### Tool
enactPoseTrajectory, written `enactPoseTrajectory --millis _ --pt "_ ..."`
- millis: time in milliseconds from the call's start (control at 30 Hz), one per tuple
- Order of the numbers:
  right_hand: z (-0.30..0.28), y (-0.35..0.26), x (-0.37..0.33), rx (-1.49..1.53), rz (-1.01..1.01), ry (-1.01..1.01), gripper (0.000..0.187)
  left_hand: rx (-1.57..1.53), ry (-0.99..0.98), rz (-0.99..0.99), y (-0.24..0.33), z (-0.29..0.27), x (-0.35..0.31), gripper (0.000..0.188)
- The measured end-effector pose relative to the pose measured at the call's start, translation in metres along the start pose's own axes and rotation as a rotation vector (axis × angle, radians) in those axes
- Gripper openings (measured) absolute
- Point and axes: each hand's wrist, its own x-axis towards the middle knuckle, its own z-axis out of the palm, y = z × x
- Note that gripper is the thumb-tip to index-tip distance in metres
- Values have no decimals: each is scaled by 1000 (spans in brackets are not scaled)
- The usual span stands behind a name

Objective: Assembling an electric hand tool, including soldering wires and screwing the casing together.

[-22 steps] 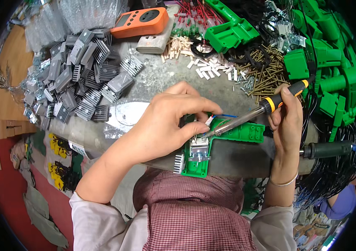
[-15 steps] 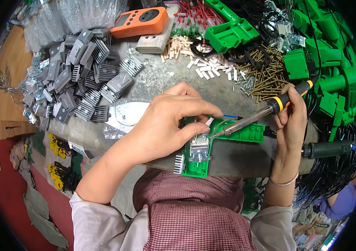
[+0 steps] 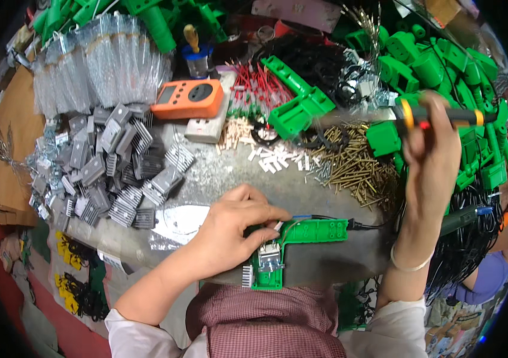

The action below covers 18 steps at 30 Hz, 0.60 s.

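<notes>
My left hand (image 3: pixel 233 227) is closed, with thumb and forefinger pinching a small white sleeve (image 3: pixel 278 226) over a green plastic housing half (image 3: pixel 319 231). The housing lies at the table's front edge. Inside its lower leg sits a metal bracket with a white part (image 3: pixel 270 258), and a grey finned plate (image 3: pixel 247 276) sticks out beside it. Thin wires run near my fingertips, and a black cord (image 3: pixel 358 225) leaves the housing's right end. Raised at the right, my right hand (image 3: pixel 436 137) grips a soldering iron (image 3: pixel 445 115) by its black and yellow handle; the iron's tip is blurred, pointing left.
Grey finned metal parts (image 3: pixel 111 149) are heaped at left. Behind them stand plastic-bagged pieces (image 3: pixel 99 65) and an orange multimeter (image 3: pixel 188 98). White sleeves (image 3: pixel 281 158), brass screws (image 3: pixel 355 167) and another green housing (image 3: pixel 299 107) lie farther back. Black cords (image 3: pixel 469 253) hang at right.
My right hand has lifted the soldering iron up and away from the housing. My left hand keeps its pinch on the white sleeve. The view has tilted upward, showing more of the table's back.
</notes>
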Motion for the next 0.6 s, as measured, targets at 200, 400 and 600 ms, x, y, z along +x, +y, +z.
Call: enactPoseTrajectory --millis 200,400,600 --pt "92 71 92 -93 -164 -247 22 11 11 30 5 2 -2 30" --pt "111 146 130 -259 -20 -407 49 4 5 56 2 5 -4 31" --pt "71 93 89 -159 133 -297 43 31 5 80 1 2 -1 29"
